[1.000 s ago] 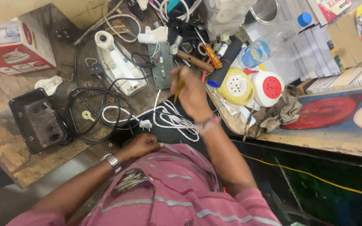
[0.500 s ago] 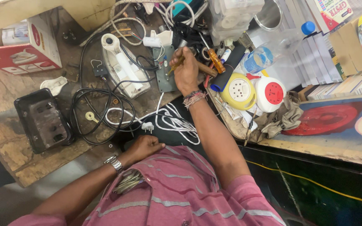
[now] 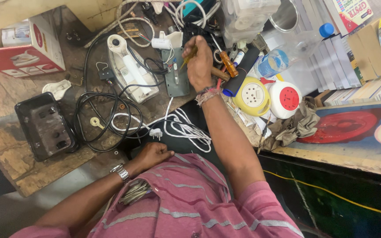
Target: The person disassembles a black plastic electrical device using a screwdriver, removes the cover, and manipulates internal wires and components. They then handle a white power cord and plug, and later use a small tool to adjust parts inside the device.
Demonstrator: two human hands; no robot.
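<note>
Gripping a yellow-handled tool (image 3: 189, 53) in the clenched right hand (image 3: 200, 61), held it at the far middle of the bench, tip down towards a grey plate (image 3: 176, 77) lying flat there. Could not tell whether the tip touched the plate. Kept the left hand (image 3: 153, 155) low by the pink shirt, fingers loosely curled, grasping nothing visible.

Judged the work as mid-way at most: plate off any housing, thin wires loose at its top edge, nothing closed up. Left a white cable (image 3: 184, 130) heaped near the bench's front edge, its plug (image 3: 156, 133) free and connected to nothing. Left a black cable (image 3: 102, 119) coiled beside it, and a black casing (image 3: 45, 125) open and apart at the left.

Crowded the rest of the worn wooden bench (image 3: 5, 158): a long white appliance (image 3: 131, 75) just left of the plate, an orange-handled screwdriver (image 3: 228, 64) right of the hand, then a yellow reel (image 3: 252, 94) and a red-and-white reel (image 3: 287, 98) side by side, a rag (image 3: 296, 125) below them, a red box (image 3: 27, 44) at far left. Stacked books and a bottle (image 3: 272, 61) at the right.
</note>
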